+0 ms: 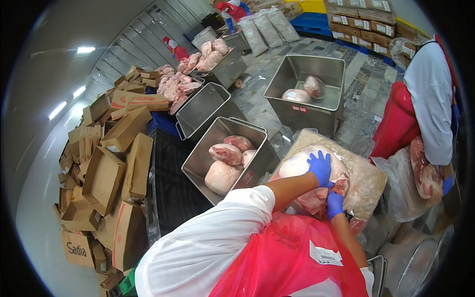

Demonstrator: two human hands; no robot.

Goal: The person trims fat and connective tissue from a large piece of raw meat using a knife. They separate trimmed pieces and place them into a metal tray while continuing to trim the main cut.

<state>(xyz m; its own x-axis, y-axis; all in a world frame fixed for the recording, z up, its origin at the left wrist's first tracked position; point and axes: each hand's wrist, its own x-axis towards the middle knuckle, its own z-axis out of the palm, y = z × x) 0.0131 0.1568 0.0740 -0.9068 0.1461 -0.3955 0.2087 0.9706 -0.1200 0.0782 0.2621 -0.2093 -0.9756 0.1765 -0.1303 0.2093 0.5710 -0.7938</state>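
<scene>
A large piece of pale, fat-covered raw meat lies on a plastic-wrapped block in front of me. My left hand, in a blue glove, presses on top of the meat with its fingers spread. Closer to my body, my right hand, also gloved in blue, is closed at the meat's near edge, against a red, cut-looking part. Whatever its fingers hold is hidden. Clear plastic film covers the block around the meat.
Left of the block stands a metal bin with several meat pieces; another bin beyond holds two. At right, a co-worker in a red apron handles a meat piece. Cardboard boxes pile up at far left.
</scene>
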